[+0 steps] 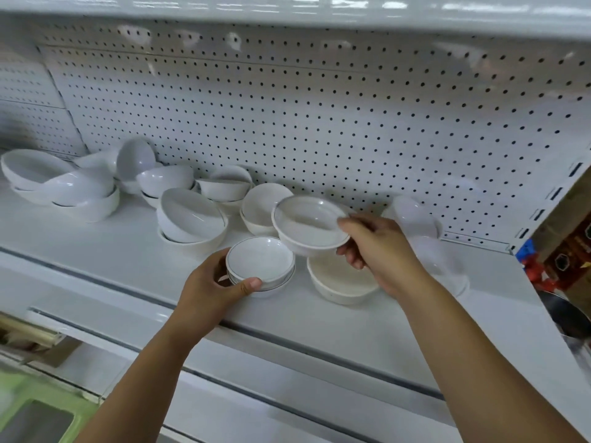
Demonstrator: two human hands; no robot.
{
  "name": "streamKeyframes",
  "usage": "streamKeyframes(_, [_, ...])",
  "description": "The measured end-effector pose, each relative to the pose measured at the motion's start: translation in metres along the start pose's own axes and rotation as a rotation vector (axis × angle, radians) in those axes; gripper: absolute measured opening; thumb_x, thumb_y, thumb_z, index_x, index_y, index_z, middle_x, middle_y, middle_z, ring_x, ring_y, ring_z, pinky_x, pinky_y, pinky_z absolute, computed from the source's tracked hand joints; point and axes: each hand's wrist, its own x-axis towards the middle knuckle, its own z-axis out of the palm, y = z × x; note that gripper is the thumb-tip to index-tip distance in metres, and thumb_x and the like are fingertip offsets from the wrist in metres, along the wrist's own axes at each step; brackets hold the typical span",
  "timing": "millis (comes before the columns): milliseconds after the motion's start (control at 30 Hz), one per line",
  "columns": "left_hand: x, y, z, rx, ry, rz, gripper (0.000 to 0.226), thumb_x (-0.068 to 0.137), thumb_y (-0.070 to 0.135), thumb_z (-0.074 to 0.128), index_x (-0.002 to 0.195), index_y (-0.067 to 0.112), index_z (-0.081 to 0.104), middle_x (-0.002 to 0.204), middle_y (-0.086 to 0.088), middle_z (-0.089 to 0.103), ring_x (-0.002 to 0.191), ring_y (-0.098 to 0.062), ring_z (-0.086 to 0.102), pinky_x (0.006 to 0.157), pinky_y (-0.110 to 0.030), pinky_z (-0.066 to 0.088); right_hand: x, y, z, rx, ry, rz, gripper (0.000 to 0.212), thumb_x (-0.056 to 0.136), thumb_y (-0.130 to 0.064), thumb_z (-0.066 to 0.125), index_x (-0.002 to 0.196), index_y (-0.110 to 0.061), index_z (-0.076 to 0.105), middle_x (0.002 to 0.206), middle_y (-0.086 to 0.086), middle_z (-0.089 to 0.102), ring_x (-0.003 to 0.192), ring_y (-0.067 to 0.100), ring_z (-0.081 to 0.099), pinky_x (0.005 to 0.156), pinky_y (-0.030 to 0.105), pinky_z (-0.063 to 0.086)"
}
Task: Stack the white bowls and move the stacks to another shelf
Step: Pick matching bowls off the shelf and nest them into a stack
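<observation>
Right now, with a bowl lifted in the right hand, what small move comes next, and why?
Probably bring the dark-rimmed bowl in the right hand left and down onto the small stack that the left hand grips. The bowl hangs in the air just up and right of the stack, and its thin dark rim line matches the stacked bowls.

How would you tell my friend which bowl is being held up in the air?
Find the white shelf in front of the dotted back wall. Near its front, the right hand pinches one bowl by its rim. It is the only single bowl in a hand, tilted, just above a cream bowl.
</observation>
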Motion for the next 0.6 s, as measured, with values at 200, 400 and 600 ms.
streamKeyframes(200, [0.014,-0.003,-0.024,-0.027,-0.155,0.008,0.064,0.076,0.014,0.090,0.134,0.023,0.065,0.121,0.010,0.077,0.114,-0.008,0.070,0.099,-0.025,0.056,-0.004,0.008,0.041,-0.077,-0.022,0.023,0.026,0.101,-0.014,0.059,0.089,0.006,0.070,0.059,0.007,0.063,0.046,0.013,0.050,0.045,0.022,0.041])
streamKeyframes(400, [0.026,-0.008,-0.036,-0.095,-0.273,0.021,0.062,0.076,0.008,0.087,0.132,0.023,0.064,0.122,0.010,0.076,0.117,-0.009,0.070,0.091,-0.018,0.056,-0.005,0.008,0.067,-0.201,0.022,0.035,0.028,0.098,-0.017,0.060,0.088,0.007,0.069,0.059,0.006,0.065,0.051,0.017,0.057,0.048,0.026,0.046])
streamKeyframes(600, [0.030,-0.015,-0.040,-0.112,-0.317,0.055,0.057,0.081,0.010,0.085,0.128,0.034,0.063,0.122,0.020,0.074,0.120,-0.003,0.067,0.094,-0.016,0.055,-0.015,0.015,0.087,-0.283,0.083,0.063,0.030,0.098,-0.019,0.058,0.083,0.005,0.068,0.064,0.013,0.070,0.051,0.017,0.060,0.053,0.028,0.049])
